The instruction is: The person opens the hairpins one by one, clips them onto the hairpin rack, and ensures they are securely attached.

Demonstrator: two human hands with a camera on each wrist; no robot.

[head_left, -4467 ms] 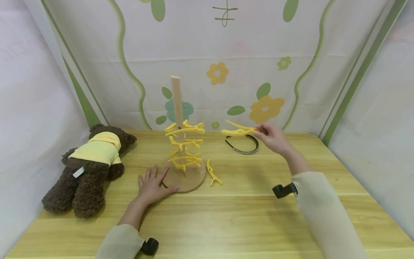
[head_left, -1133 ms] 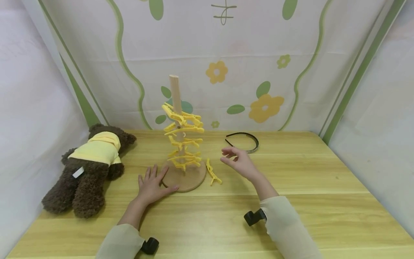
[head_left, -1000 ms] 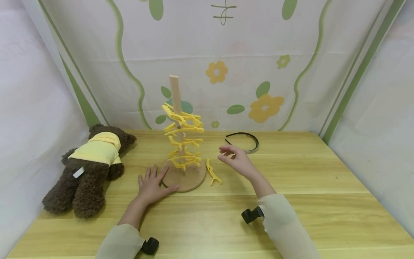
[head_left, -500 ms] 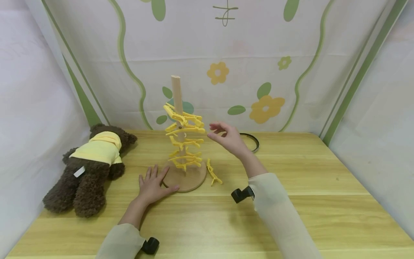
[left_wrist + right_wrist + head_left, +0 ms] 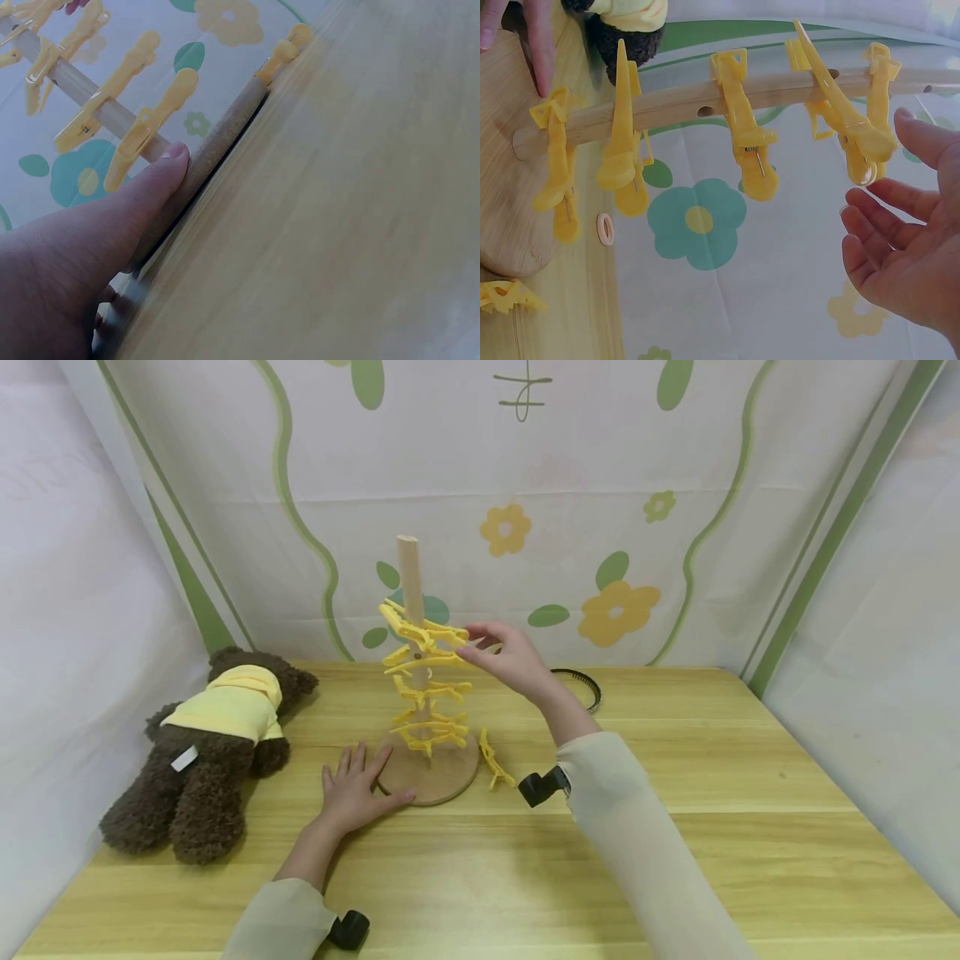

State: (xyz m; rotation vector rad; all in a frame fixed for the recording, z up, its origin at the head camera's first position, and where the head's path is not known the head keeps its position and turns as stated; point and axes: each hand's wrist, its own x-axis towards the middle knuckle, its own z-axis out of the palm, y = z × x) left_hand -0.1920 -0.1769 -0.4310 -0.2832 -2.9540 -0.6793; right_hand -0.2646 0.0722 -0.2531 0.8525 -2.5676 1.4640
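Several yellow alligator hair clips are clamped one above another on an upright wooden post with a round wooden base. My left hand rests on the base's left edge with fingers spread; its thumb lies on top of the rim. Beside the handle ends of the upper hair clips, my right hand has thumb and fingers parted around them, without a visible pinch. In the head view, the right hand covers part of those ends. One loose hair clip lies right of the base.
A dark brown teddy bear in a yellow top lies at the left of the wooden table. Behind my right hand is a black headband, partly hidden by my wrist. A patterned cloth hangs at the back.
4.5 seconds ago my right hand held a hair clip; that clip is now on top of the stack. The empty hand has since moved up and left to the upper clips. My left hand stays put.
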